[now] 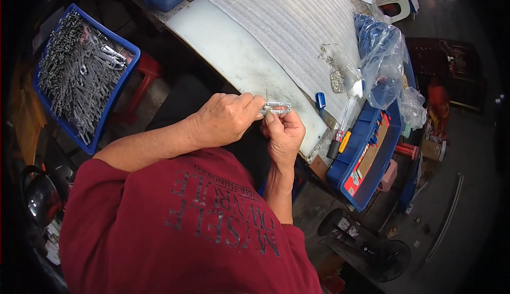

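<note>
Between my two hands is a small silver metal part with slots [280, 106], held just above the edge of the white worktop [212, 39]. My left hand [228, 116] is closed on its left end, fingers pinched together. From below, my right hand [286, 135] grips the other end, its thumb pressed against the metal. A thin metal pin [267, 93] sticks up beside the part; whether it is joined to it I cannot tell. Right of my hands, a blue-handled tool [320, 100] lies on the worktop.
A blue bin [133, 55] heaped with metal parts [79, 76] stands at the left. Small metal pieces [337, 78] lie on the ribbed foam sheet [287, 23]. Screwdrivers [340, 140], a blue tray [366, 193] and plastic bags [380, 55] are at the right.
</note>
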Tool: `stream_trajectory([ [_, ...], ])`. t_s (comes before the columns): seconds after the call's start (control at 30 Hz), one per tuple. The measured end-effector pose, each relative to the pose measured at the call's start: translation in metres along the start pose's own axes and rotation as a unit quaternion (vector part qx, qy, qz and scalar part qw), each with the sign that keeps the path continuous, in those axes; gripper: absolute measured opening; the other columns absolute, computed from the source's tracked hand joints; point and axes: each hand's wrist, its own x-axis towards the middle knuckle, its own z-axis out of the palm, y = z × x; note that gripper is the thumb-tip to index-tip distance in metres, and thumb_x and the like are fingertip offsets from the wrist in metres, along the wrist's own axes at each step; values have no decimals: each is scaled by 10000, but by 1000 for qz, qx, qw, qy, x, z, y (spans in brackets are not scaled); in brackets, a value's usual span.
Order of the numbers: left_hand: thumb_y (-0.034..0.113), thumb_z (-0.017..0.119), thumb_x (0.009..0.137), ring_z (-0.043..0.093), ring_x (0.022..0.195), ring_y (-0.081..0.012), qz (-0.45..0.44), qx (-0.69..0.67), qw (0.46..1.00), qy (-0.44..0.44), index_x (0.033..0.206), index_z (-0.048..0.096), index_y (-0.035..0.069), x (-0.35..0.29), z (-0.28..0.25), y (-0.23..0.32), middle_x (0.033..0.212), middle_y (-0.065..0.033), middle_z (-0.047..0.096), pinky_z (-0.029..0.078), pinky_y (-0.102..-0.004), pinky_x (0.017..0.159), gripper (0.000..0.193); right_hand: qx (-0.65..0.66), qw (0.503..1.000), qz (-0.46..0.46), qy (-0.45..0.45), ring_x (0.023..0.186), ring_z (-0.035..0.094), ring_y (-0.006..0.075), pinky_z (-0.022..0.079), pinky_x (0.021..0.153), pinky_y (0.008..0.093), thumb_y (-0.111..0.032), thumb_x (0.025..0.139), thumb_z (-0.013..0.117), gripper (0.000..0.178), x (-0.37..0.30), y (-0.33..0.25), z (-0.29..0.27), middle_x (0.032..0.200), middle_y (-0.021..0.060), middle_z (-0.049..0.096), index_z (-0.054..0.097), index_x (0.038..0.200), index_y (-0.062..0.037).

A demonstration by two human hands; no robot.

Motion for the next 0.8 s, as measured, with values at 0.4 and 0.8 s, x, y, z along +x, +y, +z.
stream_trajectory([
  [0.4,91,571,733,496,490,-228,3,0,1000,5,877,483,-20,0,2,-3,613,-91,437,396,-307,413,202,13,1000,4,5,462,426,60,328,423,178,-53,779,563,66,1,0,0,601,7,507,541,796,7],
  [0.8,93,572,738,494,476,-251,1,-14,1000,1,876,481,-9,2,-2,0,603,-104,450,393,-321,413,195,9,1000,-10,-17,499,446,64,340,451,176,-49,781,556,69,-1,0,-6,629,8,512,543,816,9],
])
